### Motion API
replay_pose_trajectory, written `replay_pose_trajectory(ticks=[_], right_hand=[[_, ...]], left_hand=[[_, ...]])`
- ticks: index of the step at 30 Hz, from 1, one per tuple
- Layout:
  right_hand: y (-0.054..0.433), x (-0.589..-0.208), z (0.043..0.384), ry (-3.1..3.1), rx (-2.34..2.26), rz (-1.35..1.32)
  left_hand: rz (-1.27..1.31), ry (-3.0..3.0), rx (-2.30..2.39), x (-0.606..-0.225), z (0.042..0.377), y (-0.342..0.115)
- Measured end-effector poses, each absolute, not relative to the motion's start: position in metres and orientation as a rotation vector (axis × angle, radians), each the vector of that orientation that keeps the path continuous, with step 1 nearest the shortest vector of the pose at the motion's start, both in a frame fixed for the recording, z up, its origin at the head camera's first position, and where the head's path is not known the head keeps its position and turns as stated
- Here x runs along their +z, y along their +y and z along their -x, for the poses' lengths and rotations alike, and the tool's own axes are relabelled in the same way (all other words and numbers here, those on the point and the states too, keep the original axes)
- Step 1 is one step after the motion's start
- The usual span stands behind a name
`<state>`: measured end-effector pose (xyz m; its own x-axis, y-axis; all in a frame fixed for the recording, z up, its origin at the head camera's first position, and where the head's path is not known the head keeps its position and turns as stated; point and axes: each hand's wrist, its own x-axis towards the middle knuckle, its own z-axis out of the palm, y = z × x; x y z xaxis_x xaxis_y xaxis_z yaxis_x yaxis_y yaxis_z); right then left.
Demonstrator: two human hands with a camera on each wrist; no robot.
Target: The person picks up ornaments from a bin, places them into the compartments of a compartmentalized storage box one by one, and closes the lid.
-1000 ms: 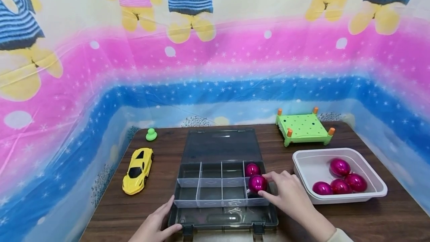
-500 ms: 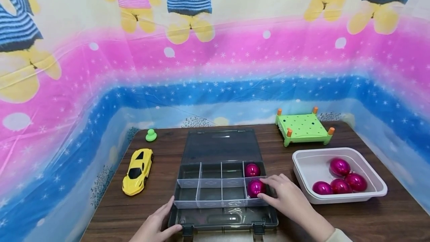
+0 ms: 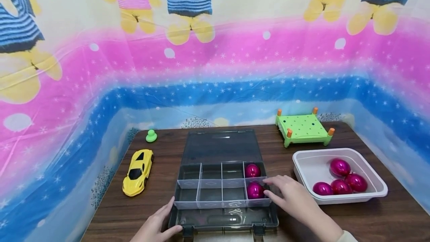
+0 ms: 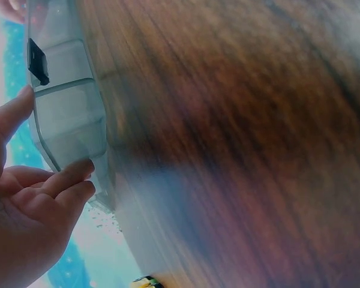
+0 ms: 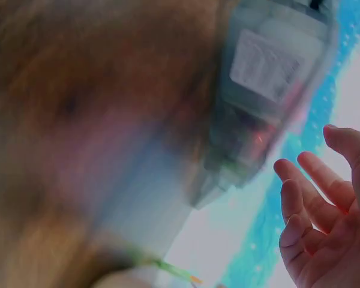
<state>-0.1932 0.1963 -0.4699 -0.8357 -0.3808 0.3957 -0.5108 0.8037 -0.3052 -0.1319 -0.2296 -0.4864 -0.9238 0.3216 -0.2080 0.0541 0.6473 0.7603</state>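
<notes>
Currently, near ball: magenta ball (image 3: 255,190) sits in the front-row, rightmost compartment.
Right hand: my right hand (image 3: 290,199) is released, fingers relaxed around nothing, thumb tip right by the ball; touching or not, can't tell.
Doing it well: I'd say let the ball settle before lifting off, thumb straight up, no brushing the dividers.
Box: compartment box (image 3: 208,217), two rows of four, other front compartments bare.
Far ball: second ball (image 3: 252,171) directly behind, back row.
Left hand: my left hand (image 3: 156,221) isn't clenched; extended fingers and thumb rest at the box's front left corner. Worth keeping there so it doesn't slide.
Lid: lid (image 3: 221,146) laid back, flat.
Tub: white tub (image 3: 381,189) on my right, four balls (image 3: 340,187) inside.
Toys: yellow car (image 3: 137,173), green toy bed (image 3: 304,127) well apart.
</notes>
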Motion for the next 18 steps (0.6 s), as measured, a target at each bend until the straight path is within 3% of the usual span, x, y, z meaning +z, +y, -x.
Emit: replay_pose_trajectory(ticks=[9, 18], right_hand=[[0.236, -0.446, 0.188, -2.621, 0.552, -0.547], [0.284, -0.439, 0.190, -2.796, 0.541, -0.356]], left_hand=[[-0.329, 2.546, 1.161, -0.543, 0.151, -0.253], [-0.309, 2.556, 1.148, -0.483, 0.131, -0.229]])
